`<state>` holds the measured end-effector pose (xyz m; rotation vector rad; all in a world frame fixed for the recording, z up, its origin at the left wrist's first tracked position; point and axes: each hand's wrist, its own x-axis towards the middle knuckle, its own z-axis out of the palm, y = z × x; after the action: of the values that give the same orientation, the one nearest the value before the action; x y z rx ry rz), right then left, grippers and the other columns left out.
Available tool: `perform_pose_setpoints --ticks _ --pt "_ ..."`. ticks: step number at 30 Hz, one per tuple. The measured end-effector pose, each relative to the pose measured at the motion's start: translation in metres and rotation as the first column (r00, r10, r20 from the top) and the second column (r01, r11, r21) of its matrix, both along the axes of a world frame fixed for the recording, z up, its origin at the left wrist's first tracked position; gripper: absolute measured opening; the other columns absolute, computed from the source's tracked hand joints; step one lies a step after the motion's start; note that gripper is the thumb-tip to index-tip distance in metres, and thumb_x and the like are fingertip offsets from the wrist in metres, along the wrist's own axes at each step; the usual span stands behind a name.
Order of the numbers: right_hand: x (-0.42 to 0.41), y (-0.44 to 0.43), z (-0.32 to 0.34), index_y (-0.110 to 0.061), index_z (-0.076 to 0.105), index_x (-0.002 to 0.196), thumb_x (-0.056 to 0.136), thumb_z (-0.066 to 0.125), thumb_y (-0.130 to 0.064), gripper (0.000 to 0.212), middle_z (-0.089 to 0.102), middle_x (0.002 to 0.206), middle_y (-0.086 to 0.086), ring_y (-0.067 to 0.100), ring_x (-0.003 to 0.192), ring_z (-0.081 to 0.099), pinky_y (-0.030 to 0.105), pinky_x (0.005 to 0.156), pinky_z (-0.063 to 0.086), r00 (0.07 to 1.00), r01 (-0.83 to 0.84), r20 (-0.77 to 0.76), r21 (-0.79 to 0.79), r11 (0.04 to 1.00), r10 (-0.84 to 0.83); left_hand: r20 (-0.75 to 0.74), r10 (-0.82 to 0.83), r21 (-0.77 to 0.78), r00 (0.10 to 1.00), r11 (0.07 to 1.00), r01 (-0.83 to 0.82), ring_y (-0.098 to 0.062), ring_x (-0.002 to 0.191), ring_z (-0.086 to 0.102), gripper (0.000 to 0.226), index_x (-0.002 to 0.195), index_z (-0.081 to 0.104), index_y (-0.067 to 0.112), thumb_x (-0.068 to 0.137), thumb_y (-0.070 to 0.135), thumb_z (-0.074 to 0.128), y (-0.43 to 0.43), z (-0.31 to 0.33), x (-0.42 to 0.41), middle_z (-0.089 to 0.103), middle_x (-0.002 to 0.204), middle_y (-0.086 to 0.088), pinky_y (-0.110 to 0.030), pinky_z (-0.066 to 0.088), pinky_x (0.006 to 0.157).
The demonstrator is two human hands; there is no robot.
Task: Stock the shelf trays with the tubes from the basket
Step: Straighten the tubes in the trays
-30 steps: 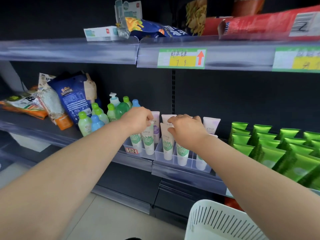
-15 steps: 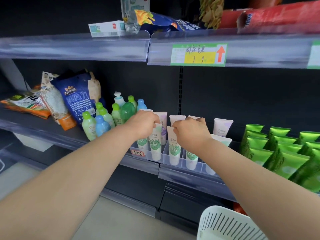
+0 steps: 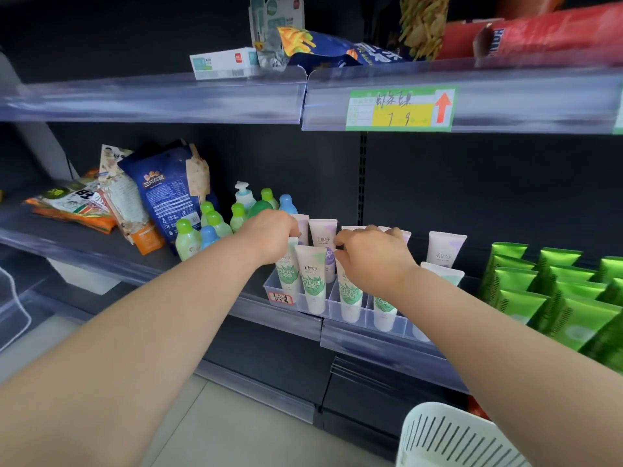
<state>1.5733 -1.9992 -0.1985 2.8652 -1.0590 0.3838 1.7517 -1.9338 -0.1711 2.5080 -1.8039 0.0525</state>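
Observation:
Clear plastic shelf trays (image 3: pixel 332 306) on the middle shelf hold several upright white tubes with green or purple labels. My left hand (image 3: pixel 269 235) reaches over the leftmost tray, its fingers curled on the top of a green-label tube (image 3: pixel 286 271). My right hand (image 3: pixel 369 256) is over the middle trays, its fingers pinching the top of another green-label tube (image 3: pixel 349 294). A further green-label tube (image 3: pixel 312 281) stands between my hands, with a purple-label tube (image 3: pixel 323 235) behind it. The white slotted basket (image 3: pixel 448 439) sits at the bottom right; its inside is out of view.
Green tubes (image 3: pixel 553 291) fill the shelf to the right. Small green and blue bottles (image 3: pixel 215 224) and snack bags (image 3: pixel 161 193) stand to the left. The upper shelf edge (image 3: pixel 236 96) with a price tag (image 3: pixel 399 109) overhangs the trays. Floor lies below left.
Both hands stay on the tubes in the trays, and they have barely shifted. The camera has drifted so that the shelf sits further right in view.

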Motion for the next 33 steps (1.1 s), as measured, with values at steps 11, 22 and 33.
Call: perform_pose_setpoints --ticks 11,22,33 --pt "0.003 0.003 -0.002 -0.023 0.054 0.118 0.095 0.04 -0.019 0.027 0.064 0.108 0.0 0.024 0.103 0.051 0.04 0.083 0.034 1.0 -0.008 -0.001 0.0 1.0 0.008 0.06 0.048 0.027 0.997 0.998 -0.05 -0.033 0.107 0.05 0.034 0.112 0.066 0.017 0.092 0.001 0.044 0.005 -0.005 0.007 0.059 0.113 -0.013 -0.03 0.033 0.071" --pt "-0.008 -0.007 0.007 -0.021 0.055 0.106 0.088 0.041 -0.008 0.026 0.062 0.096 -0.002 0.023 0.096 0.048 0.038 0.076 0.028 0.998 0.017 0.064 -0.006 1.0 -0.017 -0.018 0.024 -0.076 1.0 0.997 -0.025 -0.028 0.109 0.057 0.047 0.117 0.065 0.012 0.082 -0.01 0.045 -0.003 0.015 -0.009 0.062 0.118 -0.011 -0.038 0.05 0.089" --pt "-0.042 -0.044 0.017 -0.03 0.056 0.118 0.092 0.045 -0.012 0.033 0.062 0.111 -0.004 0.021 0.11 0.048 0.039 0.083 0.031 0.989 0.093 0.118 0.013 0.996 -0.094 -0.102 -0.068 -0.22 0.992 0.974 0.044 -0.023 0.103 0.058 0.031 0.106 0.07 0.018 0.089 0.001 0.049 -0.038 0.007 -0.028 0.066 0.108 -0.002 -0.032 0.048 0.079"
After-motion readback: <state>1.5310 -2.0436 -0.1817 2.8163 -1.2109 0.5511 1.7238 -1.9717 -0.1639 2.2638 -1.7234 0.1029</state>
